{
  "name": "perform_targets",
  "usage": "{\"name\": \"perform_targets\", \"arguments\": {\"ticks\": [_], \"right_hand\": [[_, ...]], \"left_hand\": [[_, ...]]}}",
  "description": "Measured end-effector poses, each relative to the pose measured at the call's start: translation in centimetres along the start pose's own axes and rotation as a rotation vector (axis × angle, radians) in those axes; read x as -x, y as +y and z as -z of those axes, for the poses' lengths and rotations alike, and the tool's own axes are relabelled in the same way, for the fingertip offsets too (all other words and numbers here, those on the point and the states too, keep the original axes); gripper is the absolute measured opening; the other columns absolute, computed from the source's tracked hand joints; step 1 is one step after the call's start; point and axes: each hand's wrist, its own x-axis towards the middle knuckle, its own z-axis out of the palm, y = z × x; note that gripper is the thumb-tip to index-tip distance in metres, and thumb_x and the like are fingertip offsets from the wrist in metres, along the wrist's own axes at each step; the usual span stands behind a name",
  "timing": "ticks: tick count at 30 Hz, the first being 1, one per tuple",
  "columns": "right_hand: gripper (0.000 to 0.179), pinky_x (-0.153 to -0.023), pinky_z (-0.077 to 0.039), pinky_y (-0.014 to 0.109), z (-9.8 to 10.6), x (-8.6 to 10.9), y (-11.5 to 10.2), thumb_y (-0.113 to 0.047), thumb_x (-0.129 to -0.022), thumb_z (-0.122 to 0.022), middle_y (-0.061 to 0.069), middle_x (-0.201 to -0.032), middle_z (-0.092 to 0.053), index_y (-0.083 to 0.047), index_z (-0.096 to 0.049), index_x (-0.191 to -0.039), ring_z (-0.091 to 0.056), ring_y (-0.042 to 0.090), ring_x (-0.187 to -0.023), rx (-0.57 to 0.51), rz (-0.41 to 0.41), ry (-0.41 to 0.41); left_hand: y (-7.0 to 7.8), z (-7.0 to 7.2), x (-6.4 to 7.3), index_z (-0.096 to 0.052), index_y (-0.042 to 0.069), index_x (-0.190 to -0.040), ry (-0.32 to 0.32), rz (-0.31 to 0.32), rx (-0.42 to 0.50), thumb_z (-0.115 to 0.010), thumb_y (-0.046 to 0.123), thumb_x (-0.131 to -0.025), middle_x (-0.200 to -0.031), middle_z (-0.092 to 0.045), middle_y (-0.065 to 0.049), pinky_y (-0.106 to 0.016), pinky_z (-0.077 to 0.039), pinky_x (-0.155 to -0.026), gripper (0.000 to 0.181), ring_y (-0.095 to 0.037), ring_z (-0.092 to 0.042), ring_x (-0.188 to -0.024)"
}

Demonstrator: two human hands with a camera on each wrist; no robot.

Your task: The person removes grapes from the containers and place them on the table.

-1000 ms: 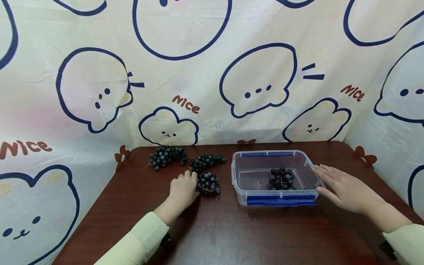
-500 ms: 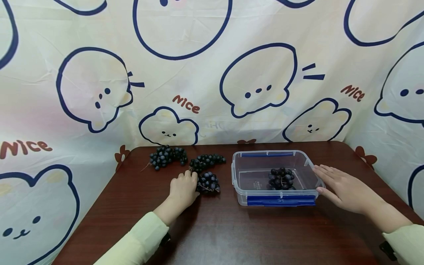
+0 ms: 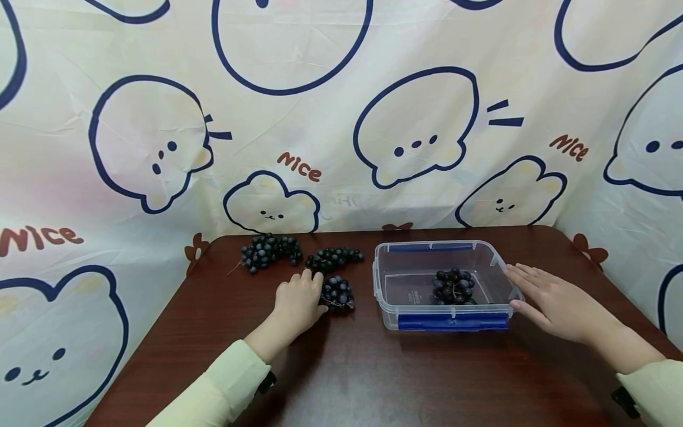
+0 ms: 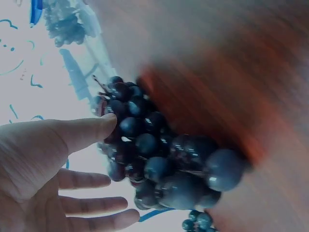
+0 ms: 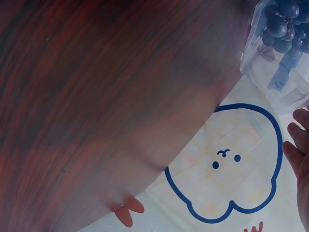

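My left hand [image 3: 297, 300] is at the left side of a bunch of dark grapes [image 3: 337, 293] on the brown table. In the left wrist view, the thumb [image 4: 91, 132] lies against the grapes, while the other visible fingers extend apart, their tips short of the bunch. My right hand [image 3: 557, 302], fingers straight, rests against the right side of a clear plastic box [image 3: 392, 309] with blue clips. Inside this box sits another grape bunch [image 3: 453, 287]. The right wrist view catches only some right fingertips [image 5: 299, 130] beside the box corner.
Two more grape bunches lie at the back left: one [image 3: 264, 252] with a stem pointing left, the other [image 3: 333, 258] just behind the bunch at my left hand. A cartoon-printed cloth [image 3: 336, 118] hangs behind the table [image 3: 427, 379].
My left hand has shifted slightly right, and its thumb and fingers have spread a little around the near bunch. The right hand and the box look unchanged.
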Motion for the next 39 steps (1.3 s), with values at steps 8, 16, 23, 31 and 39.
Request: {"name": "perform_targets", "arguments": {"ticks": [8, 16, 23, 31, 39], "right_hand": [[0.063, -0.107, 0.005, 0.016, 0.1, 0.0, 0.0, -0.038, -0.091, -0.065, 0.024, -0.137, -0.05, 0.002, -0.051, -0.137, -0.047, 0.042, -0.123, 0.004, 0.002, 0.0], [0.063, -0.108, 0.004, 0.018, 0.1, 0.0, 0.0, -0.038, -0.092, -0.064, 0.024, -0.138, -0.05, 0.002, -0.05, -0.138, -0.047, 0.042, -0.124, 0.0, -0.005, -0.011], [0.063, -0.108, 0.004, 0.017, 0.1, 0.0, -0.1, -0.039, -0.092, -0.064, 0.024, -0.137, -0.05, 0.002, -0.051, -0.138, -0.047, 0.042, -0.124, 0.002, -0.007, -0.008], [0.063, -0.108, 0.003, 0.017, 0.0, 0.1, 0.0, -0.038, -0.091, -0.065, 0.024, -0.137, -0.05, 0.002, -0.051, -0.138, -0.047, 0.042, -0.124, 0.001, -0.011, -0.003], [0.063, -0.11, 0.001, 0.018, 0.0, 0.1, 0.0, -0.038, -0.092, -0.064, 0.023, -0.138, -0.049, 0.002, -0.05, -0.139, -0.046, 0.041, -0.125, -0.001, -0.009, -0.009]], "left_hand": [[0.9, 1.6, -0.6, -0.058, 0.006, -0.095, 0.082, -0.04, -0.005, -0.086, 0.046, -0.069, -0.082, -0.054, -0.008, -0.033, -0.039, -0.043, 0.055, -0.023, -0.052, -0.062], [1.8, 3.1, -1.5, -0.059, 0.006, -0.098, 0.235, -0.118, -0.017, -0.086, 0.046, -0.069, -0.083, -0.055, -0.007, -0.031, -0.037, -0.044, 0.057, -0.022, -0.052, -0.064], [2.8, 4.0, -2.7, -0.062, 0.004, -0.109, 0.315, -0.182, 0.027, -0.084, 0.046, -0.073, -0.094, -0.06, -0.011, -0.036, -0.048, -0.055, 0.06, -0.025, -0.058, -0.076], [4.7, 5.0, -4.5, -0.063, 0.004, -0.114, 0.426, -0.263, 0.064, -0.086, 0.044, -0.071, -0.103, -0.061, -0.012, -0.04, -0.05, -0.072, 0.063, -0.027, -0.06, -0.089], [7.0, 5.4, -6.0, -0.064, 0.01, -0.117, 0.394, -0.291, 0.036, -0.08, 0.052, -0.074, -0.109, -0.062, -0.008, -0.038, -0.048, -0.081, 0.062, -0.024, -0.06, -0.095]]}}
